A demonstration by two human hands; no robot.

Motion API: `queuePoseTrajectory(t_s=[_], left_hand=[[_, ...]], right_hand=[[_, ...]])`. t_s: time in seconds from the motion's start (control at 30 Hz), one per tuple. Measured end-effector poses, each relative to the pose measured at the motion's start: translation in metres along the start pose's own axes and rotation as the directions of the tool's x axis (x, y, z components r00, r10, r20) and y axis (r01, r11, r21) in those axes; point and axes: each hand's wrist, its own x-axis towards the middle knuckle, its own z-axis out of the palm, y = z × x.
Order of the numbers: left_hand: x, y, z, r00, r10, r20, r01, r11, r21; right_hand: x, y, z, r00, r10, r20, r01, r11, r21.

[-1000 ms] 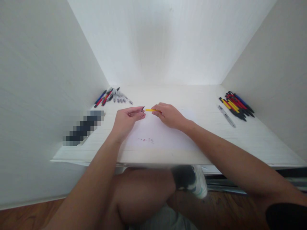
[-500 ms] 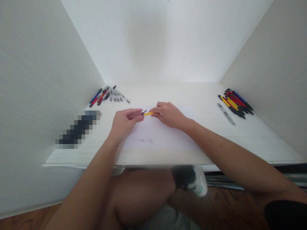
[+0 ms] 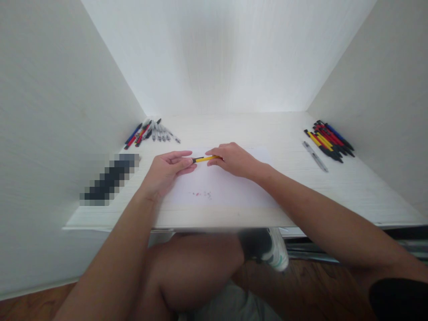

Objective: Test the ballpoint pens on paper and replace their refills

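Our left hand [image 3: 172, 166] pinches the black end of a yellow pen [image 3: 206, 158] between thumb and finger, the other fingers loosely spread. Our right hand [image 3: 234, 158] holds the opposite end, thumb below and fingers above, hiding its tip. The pen lies nearly level between both hands, above the paper [image 3: 230, 189].

We judge it light and stiff, probably smooth plastic that could slip or roll under dry fingertips. The thin clip beside the black end looks like its most fragile part, so we would grip the barrel and keep pressure off the clip.

Beyond our left hand lie clear pens [image 3: 162, 132] and coloured pens [image 3: 135, 136]; nearer, left of that wrist, is a blurred dark object [image 3: 110, 180]. Well right of our right hand sit a lone clear pen [image 3: 315, 156] and a mixed pile of pens [image 3: 329, 140].
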Motion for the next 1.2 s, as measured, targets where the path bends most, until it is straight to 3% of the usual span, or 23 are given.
queuePoseTrajectory(t_s=[0.13,0.47,0.6,0.93,1.07,1.2], left_hand=[[0.000,-0.003,0.002,0.995,-0.053,0.080,0.060,0.994,-0.090],[0.000,-0.009,0.007,0.985,-0.042,0.165,0.050,0.998,-0.042],[-0.004,-0.005,0.012,0.977,-0.075,0.201,0.074,0.997,0.009],[-0.012,0.004,0.024,0.983,-0.062,0.172,0.046,0.994,0.094],[-0.013,0.007,0.024,0.982,0.023,0.186,-0.045,0.992,0.117],[-0.012,0.013,0.028,0.979,0.163,0.120,-0.182,0.967,0.178]], right_hand=[[-0.001,-0.007,-0.003,0.999,-0.032,0.026,0.033,0.999,-0.040],[-0.011,-0.028,-0.008,0.993,0.081,0.089,-0.029,0.880,-0.474],[-0.012,-0.033,-0.004,0.982,0.113,0.153,-0.024,0.871,-0.490],[-0.013,-0.034,-0.002,0.977,0.154,0.149,-0.060,0.863,-0.502],[-0.013,-0.038,-0.004,0.982,0.166,0.096,-0.102,0.876,-0.471],[-0.011,-0.037,-0.012,0.988,0.141,0.070,-0.098,0.899,-0.427]])
